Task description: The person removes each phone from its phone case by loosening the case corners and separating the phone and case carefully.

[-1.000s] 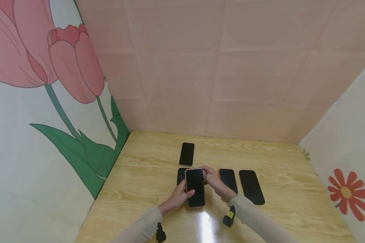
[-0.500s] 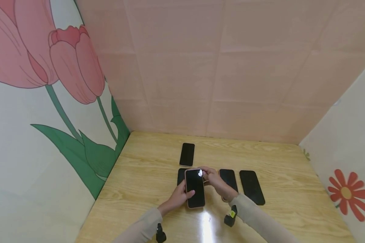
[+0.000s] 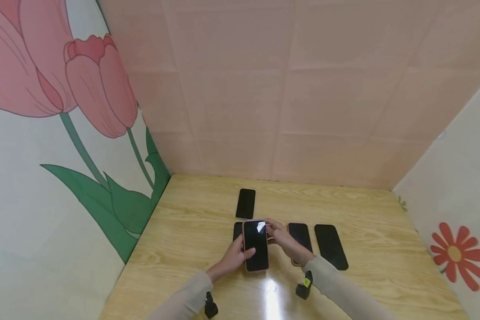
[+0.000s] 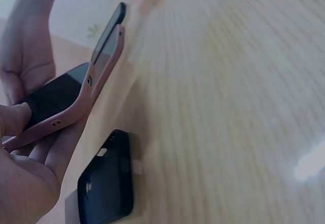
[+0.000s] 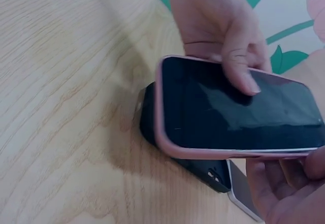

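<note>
My left hand (image 3: 233, 256) holds a smartphone (image 3: 257, 251) in a pink case, screen up, with the thumb lying on the glass. At the phone's far right corner, my right hand (image 3: 283, 239) pinches the edge of the pink case (image 5: 161, 109). The right wrist view shows that thumb and curled fingers at the rim. The screen is dark with a bright reflection near its top. Below the phone lies a black phone case (image 4: 109, 183) with camera and port cutouts, mostly covered in the head view.
Farther back on the wooden table (image 3: 200, 200) lies a dark phone (image 3: 246, 203). Right of my hands are a phone-shaped item with a pinkish rim (image 3: 302, 238) and a larger black slab (image 3: 331, 246). Walls with printed flowers (image 3: 100, 89) enclose the table's sides.
The held phone has shifted slightly away from me, and a bright reflection has appeared on its screen. Both hands keep their grip; the items on the table have not moved.
</note>
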A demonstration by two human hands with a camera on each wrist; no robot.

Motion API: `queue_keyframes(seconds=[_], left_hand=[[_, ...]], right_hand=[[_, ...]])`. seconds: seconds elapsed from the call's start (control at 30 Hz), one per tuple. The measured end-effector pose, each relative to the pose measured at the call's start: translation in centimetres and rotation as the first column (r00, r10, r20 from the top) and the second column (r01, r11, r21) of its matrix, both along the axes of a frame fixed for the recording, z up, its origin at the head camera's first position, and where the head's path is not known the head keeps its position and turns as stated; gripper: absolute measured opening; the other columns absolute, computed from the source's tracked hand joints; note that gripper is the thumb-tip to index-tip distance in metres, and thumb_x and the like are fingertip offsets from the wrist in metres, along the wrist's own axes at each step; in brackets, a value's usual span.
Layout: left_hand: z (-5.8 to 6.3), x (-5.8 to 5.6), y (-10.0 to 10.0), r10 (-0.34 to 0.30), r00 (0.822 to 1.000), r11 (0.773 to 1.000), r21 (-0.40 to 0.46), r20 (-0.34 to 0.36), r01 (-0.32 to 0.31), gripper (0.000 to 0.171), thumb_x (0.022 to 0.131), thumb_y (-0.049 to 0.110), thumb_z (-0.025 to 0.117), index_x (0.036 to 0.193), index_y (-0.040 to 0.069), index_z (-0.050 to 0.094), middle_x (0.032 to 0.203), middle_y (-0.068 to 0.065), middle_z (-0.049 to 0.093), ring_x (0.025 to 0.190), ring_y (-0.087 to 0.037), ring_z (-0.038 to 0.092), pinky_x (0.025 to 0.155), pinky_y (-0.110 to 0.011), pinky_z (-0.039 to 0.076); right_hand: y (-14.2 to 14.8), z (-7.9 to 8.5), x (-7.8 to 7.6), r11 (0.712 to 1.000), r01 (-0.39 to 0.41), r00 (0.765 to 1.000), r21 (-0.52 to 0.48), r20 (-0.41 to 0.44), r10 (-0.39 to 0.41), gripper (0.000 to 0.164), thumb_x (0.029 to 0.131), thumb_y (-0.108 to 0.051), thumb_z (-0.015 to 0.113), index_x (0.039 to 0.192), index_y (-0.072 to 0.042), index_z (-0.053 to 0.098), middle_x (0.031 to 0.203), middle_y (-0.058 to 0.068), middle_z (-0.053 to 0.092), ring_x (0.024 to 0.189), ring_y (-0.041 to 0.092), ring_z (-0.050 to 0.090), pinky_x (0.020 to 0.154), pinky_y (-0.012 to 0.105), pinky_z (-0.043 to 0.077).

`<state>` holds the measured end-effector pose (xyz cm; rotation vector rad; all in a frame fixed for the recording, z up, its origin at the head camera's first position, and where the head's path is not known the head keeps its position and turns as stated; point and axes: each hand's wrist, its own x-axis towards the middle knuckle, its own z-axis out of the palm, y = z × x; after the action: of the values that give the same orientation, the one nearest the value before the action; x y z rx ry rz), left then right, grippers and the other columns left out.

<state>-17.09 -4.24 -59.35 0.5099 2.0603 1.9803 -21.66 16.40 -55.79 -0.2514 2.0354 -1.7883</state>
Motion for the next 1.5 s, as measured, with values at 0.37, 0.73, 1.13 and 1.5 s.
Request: queue_keyframes(seconds=[0.37,0.73,1.13,1.5], left_hand=[[1.2,-0.8,-0.3,0.05,0.998,0.999,0.0,0.026,-0.05,0.048,0.099,-0.001,0.056,0.144,-0.003,0.038,0.125,-0.027,0.061,0.107,-0.039,0.064,0.079,-0.043,0.058],[4.4,0.1,-0.8,0.089,0.996,0.996,0.014,-0.003,-0.089,0.043,0.098,-0.001,0.056,0.138,-0.01,0.041,0.116,-0.033,0.063,0.1,-0.044,0.066,0.074,-0.049,0.059],[4.1,0.0,-0.8,0.11,0.994,0.993,0.05,0.0,-0.11,0.041,0.098,-0.002,0.056,0.135,-0.013,0.042,0.112,-0.035,0.063,0.096,-0.048,0.066,0.071,-0.048,0.059],[4.4,-0.3,-0.9,0.159,0.987,0.986,0.049,0.039,-0.161,0.039,0.099,0.001,0.056,0.132,-0.014,0.041,0.113,-0.036,0.062,0.099,-0.05,0.064,0.074,-0.051,0.058]], right_hand=[[0.3,-0.9,0.6,0.997,-0.074,0.996,-0.02,0.041,0.075,0.034,0.108,-0.014,0.03,0.135,-0.005,0.05,0.123,0.013,0.058,0.105,0.028,0.058,0.089,0.044,0.052],[0.3,-1.6,0.9,0.995,-0.092,0.995,-0.027,0.04,0.093,0.033,0.109,-0.016,0.035,0.135,-0.003,0.051,0.12,0.012,0.058,0.101,0.027,0.058,0.09,0.045,0.051],[0.1,-2.3,1.5,0.996,-0.075,0.996,-0.05,0.043,0.077,0.034,0.109,-0.016,0.036,0.131,0.004,0.051,0.114,0.016,0.06,0.095,0.026,0.061,0.087,0.048,0.053],[0.2,-2.6,1.6,0.99,-0.11,0.992,-0.083,0.056,0.115,0.04,0.109,-0.024,0.038,0.133,0.006,0.05,0.117,0.019,0.06,0.097,0.027,0.062,0.092,0.058,0.049]])
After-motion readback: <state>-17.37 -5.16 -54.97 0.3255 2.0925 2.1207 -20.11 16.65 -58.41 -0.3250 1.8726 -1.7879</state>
